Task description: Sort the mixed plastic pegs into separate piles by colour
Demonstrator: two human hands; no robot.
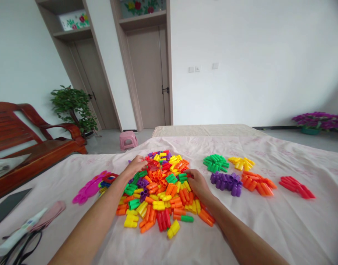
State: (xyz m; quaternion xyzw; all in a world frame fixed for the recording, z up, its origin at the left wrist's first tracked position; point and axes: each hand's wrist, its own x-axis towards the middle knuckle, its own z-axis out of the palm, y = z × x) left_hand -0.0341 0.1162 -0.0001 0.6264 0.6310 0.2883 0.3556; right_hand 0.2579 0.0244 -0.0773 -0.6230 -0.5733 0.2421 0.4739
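A heap of bullet-shaped plastic building pieces (160, 186) in red, orange, yellow, green and purple lies on the cloth between my arms. At the heap's far left side, my left hand (137, 165) has its fingers closed on a red plastic building piece (151, 164), which is smeared by motion. On the right side, my right hand (197, 181) reaches into the heap with thumb and fingers apart, touching the pieces beside green ones (182, 177). Its far fingers are partly hidden.
Sorted groups lie to the right: green (215, 163), yellow (241, 163), purple (226, 183), orange (259, 183) and red (296, 187). Left of the heap is a pink plastic plate-like piece (90, 188). A dark tablet-like slab (9, 206) and a white stick-shaped device (21, 232) lie near the left edge.
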